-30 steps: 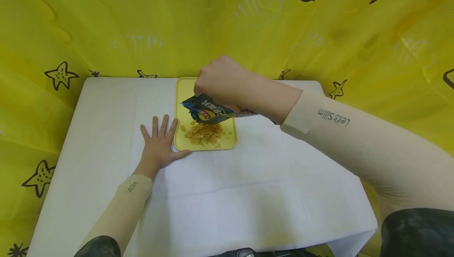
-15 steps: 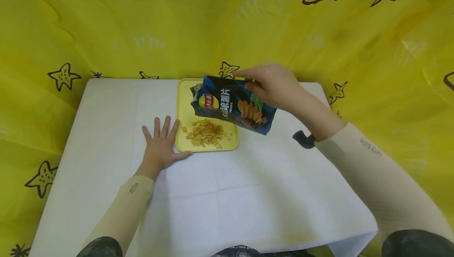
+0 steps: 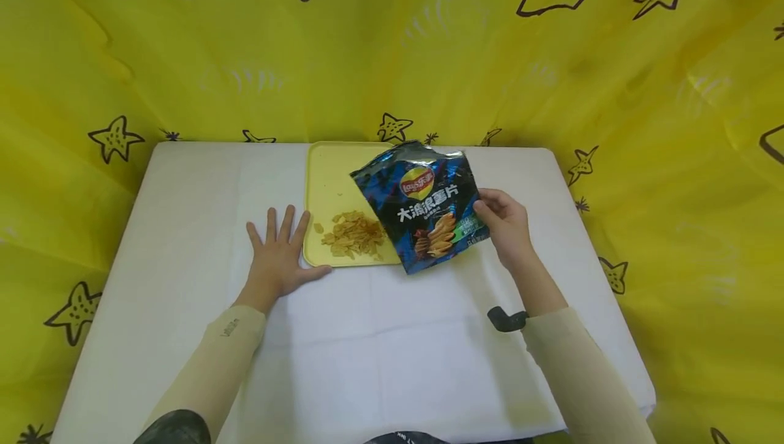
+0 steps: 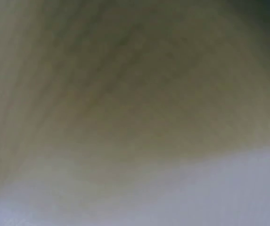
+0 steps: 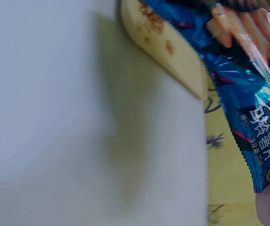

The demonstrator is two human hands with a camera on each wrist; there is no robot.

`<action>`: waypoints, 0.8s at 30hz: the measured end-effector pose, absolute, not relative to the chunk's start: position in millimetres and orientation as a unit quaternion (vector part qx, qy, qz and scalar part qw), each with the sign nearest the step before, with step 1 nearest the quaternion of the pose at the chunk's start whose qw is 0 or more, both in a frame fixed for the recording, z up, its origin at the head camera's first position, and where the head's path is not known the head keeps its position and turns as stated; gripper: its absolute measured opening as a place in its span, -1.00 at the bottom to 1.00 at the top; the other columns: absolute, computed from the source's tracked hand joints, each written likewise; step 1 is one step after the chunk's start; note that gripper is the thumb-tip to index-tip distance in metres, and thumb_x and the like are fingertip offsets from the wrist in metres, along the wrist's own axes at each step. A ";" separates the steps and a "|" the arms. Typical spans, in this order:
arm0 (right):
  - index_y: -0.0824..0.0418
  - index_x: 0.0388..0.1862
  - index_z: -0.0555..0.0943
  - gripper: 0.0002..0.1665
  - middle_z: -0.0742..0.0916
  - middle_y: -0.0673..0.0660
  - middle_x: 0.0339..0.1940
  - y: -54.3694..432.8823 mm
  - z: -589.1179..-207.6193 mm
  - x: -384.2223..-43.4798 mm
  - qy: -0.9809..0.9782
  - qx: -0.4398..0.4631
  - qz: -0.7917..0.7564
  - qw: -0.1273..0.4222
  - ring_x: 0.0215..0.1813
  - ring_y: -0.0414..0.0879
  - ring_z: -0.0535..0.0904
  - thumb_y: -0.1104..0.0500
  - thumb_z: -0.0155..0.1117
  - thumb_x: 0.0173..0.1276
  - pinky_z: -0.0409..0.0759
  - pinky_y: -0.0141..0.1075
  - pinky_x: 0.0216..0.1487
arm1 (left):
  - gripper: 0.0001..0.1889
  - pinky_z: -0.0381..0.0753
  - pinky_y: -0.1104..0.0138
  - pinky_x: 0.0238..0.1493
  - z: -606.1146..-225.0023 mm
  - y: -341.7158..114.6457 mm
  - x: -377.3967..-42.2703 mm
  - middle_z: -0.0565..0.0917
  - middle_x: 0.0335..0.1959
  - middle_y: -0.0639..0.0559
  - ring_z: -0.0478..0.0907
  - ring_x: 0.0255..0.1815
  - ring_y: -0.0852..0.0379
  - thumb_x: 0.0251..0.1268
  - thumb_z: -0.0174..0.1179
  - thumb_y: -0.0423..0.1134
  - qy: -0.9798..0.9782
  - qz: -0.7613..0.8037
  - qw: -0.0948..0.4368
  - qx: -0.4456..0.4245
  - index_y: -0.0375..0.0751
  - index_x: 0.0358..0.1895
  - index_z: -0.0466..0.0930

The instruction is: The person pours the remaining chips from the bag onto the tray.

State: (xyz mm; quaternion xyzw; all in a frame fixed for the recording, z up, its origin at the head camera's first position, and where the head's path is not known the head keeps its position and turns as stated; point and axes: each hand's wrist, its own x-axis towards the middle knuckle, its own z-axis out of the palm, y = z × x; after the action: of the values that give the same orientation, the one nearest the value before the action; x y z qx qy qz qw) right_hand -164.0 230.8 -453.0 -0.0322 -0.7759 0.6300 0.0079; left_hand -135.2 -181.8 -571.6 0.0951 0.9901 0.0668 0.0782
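My right hand (image 3: 510,229) pinches the right edge of a dark blue Lay's chip bag (image 3: 422,205), thumb on its printed front. The bag stands tilted, its torn top edge up, and covers the right part of a yellow tray (image 3: 324,171). A heap of potato chips (image 3: 354,234) lies on the near half of that tray. My left hand (image 3: 275,257) rests on the table with fingers spread, its fingertips and thumb right at the tray's left edge and near corner. In the right wrist view the bag (image 5: 248,94) hangs beside the tray's corner (image 5: 186,75).
A white cloth covers the table (image 3: 343,362). Behind it hangs a yellow curtain (image 3: 343,42) with drawn stars and fish. A dark camera piece (image 3: 507,319) sticks out at my right wrist. The left wrist view holds mostly a blurred beige sleeve (image 4: 139,94).
My right hand has turned the chip bag from mouth-down over the tray to mouth-up and drawn it right and nearer. The left hand and the chip heap have stayed put.
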 end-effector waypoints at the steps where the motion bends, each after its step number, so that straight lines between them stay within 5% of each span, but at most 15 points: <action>1: 0.08 0.05 0.63 -0.79 0.68 -0.08 -0.18 232.9 -461.8 -162.9 -0.752 -0.068 0.656 0.005 -0.11 -0.21 0.60 0.19 0.22 0.49 0.62 -0.51 -0.12 | 0.30 -0.67 -0.41 0.31 -572.7 -181.9 -135.8 -0.38 0.65 -0.14 -0.58 0.59 -0.33 -0.10 -0.29 0.80 0.990 0.066 0.078 0.096 0.06 0.64 -0.37; 8: 0.12 0.34 0.49 -0.56 0.60 0.00 0.22 251.3 -515.9 -169.2 -0.648 -0.234 0.725 0.006 0.25 -0.17 0.49 0.13 0.16 0.54 0.60 -0.50 0.02 | 0.31 -0.66 -0.42 0.30 -579.5 -185.6 -136.4 -0.36 0.65 -0.16 -0.56 0.59 -0.36 -0.10 -0.29 0.80 0.990 0.072 0.072 0.098 0.02 0.64 -0.35; 13: 0.05 0.44 0.45 -0.49 0.56 0.08 0.37 264.7 -541.5 -177.2 -0.672 -0.284 0.684 0.005 0.28 -0.16 0.50 0.06 0.14 0.55 0.54 -0.47 0.12 | 0.31 -0.66 -0.42 0.30 -585.0 -186.0 -133.9 -0.33 0.65 -0.18 -0.54 0.59 -0.37 -0.08 -0.24 0.79 0.990 0.077 0.067 0.097 -0.01 0.64 -0.31; 20: -0.06 0.45 0.44 -0.51 0.63 0.18 0.30 268.5 -559.8 -177.9 -0.782 -0.267 0.562 0.020 0.21 -0.05 0.56 0.08 0.05 0.59 0.52 -0.30 0.17 | 0.29 -0.65 -0.46 0.28 -589.4 -184.9 -135.9 -0.37 0.65 -0.20 -0.58 0.58 -0.38 -0.03 -0.17 0.75 0.987 0.090 0.073 0.113 -0.02 0.64 -0.34; 24: 0.05 0.45 0.45 -0.52 0.55 0.24 0.40 265.0 -562.4 -171.3 -0.859 -0.194 0.472 0.050 0.39 0.09 0.44 0.14 -0.04 0.61 0.41 -0.06 0.37 | 0.21 -0.61 -0.48 0.29 -579.1 -189.2 -133.5 -0.30 0.64 -0.25 -0.54 0.58 -0.41 0.11 -0.09 0.64 0.972 0.166 0.115 0.122 -0.06 0.64 -0.30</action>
State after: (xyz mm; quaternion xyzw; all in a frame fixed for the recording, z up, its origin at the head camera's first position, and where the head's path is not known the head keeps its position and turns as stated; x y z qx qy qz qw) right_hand -171.3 265.0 -562.4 -0.1942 -0.8586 0.4717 0.0502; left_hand -133.5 -189.2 -579.1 0.1221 0.9717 0.1660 0.1153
